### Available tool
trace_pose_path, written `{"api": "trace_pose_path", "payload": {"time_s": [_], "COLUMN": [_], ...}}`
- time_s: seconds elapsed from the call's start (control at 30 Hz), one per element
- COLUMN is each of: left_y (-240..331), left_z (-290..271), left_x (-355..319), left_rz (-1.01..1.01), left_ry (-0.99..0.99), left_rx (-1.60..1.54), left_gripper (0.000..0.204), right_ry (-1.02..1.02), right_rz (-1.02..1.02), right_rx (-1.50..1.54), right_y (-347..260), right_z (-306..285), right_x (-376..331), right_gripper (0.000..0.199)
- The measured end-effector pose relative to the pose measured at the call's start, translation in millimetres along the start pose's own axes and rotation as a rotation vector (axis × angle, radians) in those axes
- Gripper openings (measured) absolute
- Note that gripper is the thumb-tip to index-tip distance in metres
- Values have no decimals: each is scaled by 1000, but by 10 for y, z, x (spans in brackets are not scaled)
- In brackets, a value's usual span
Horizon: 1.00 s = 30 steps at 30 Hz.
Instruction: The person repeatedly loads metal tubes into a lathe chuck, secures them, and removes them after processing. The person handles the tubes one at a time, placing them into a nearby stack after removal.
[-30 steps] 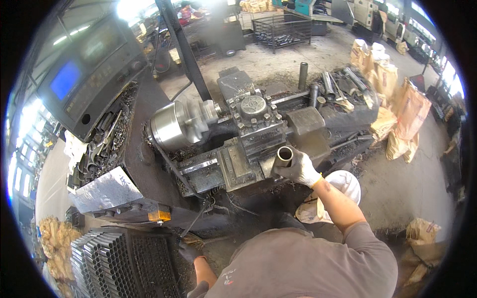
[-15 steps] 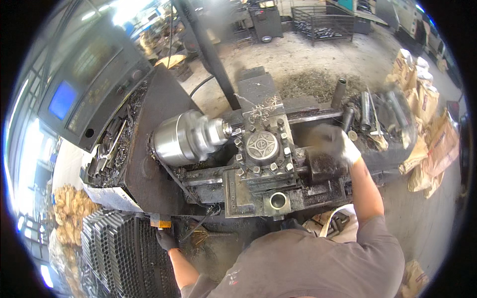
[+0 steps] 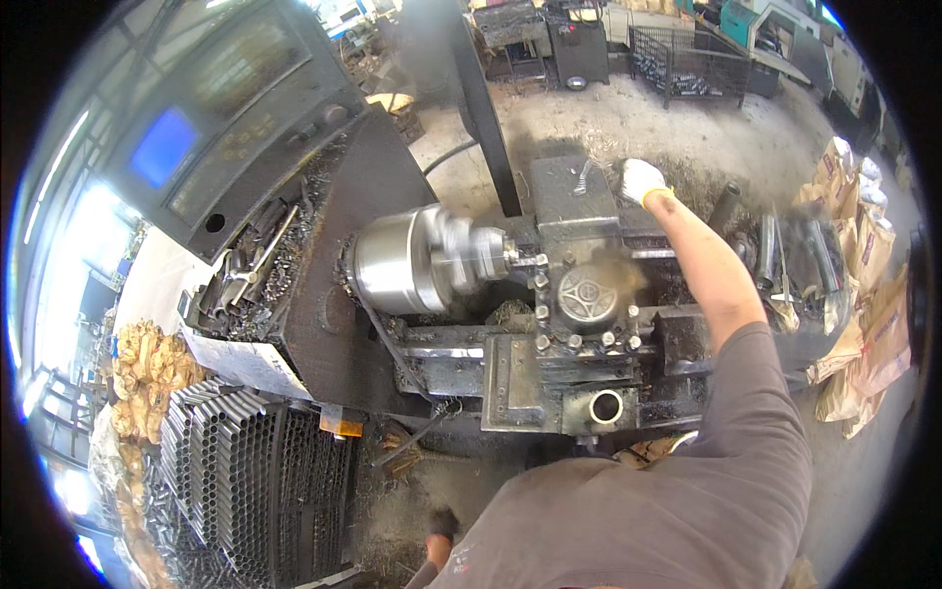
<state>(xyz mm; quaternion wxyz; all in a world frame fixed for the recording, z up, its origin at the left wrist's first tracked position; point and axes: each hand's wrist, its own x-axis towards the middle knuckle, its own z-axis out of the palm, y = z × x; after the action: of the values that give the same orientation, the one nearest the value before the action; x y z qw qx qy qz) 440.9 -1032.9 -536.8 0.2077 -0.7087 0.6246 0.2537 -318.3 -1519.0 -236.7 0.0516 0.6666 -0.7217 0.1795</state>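
Note:
My right hand [image 3: 644, 183], in a white glove, is at the far right corner of the lathe's cross-slide block [image 3: 577, 211]; its fingers are partly hidden. A small curl of metal shavings [image 3: 581, 178] lies on that block. Low in front of the machine hangs my left hand [image 3: 444, 522], dark-gloved and close to my body, its fingers too unclear to read. Left of the bolted tool post [image 3: 589, 294], the chuck [image 3: 397, 263] looks blurred in its stepped front part, as if spinning. An open metal ring [image 3: 606, 406] sits at the carriage's near side.
A control cabinet with a blue screen [image 3: 164, 147] stands left, above a tray of tools and shavings [image 3: 257, 257]. Stacked metal tubes [image 3: 231, 471] fill the lower left, below an orange lamp [image 3: 340, 423]. More tubes [image 3: 768, 250] and paper sacks [image 3: 876, 324] are at right.
My right hand has moved from the tool post's right side to the far end of the slide block. Most shavings there are gone. My left hand has dropped away from the orange lamp.

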Motion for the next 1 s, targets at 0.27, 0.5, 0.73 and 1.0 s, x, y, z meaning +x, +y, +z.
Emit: {"api": "trace_pose_path", "payload": {"time_s": [0.27,0.5,0.73,1.0], "left_y": [-53,-58,17,-68], "left_z": [449,132,136,203], "left_x": [613,891,1052,1073], "left_rz": [12,-71,17,245], "left_ry": [-71,-108,-26,-80], "left_rx": [-257,-351,-338,-133], "left_gripper": [45,42,40,38], "right_ry": [-590,-624,-1080,-437], "right_rz": [-753,-696,-351,-151], "right_rx": [130,-107,91,234], "right_y": [-1659,-2033,-1796,-1442], "right_z": [-74,126,174,-935], "right_x": [-3,-64,117,-555], "right_gripper": [29,23,32,39]}}
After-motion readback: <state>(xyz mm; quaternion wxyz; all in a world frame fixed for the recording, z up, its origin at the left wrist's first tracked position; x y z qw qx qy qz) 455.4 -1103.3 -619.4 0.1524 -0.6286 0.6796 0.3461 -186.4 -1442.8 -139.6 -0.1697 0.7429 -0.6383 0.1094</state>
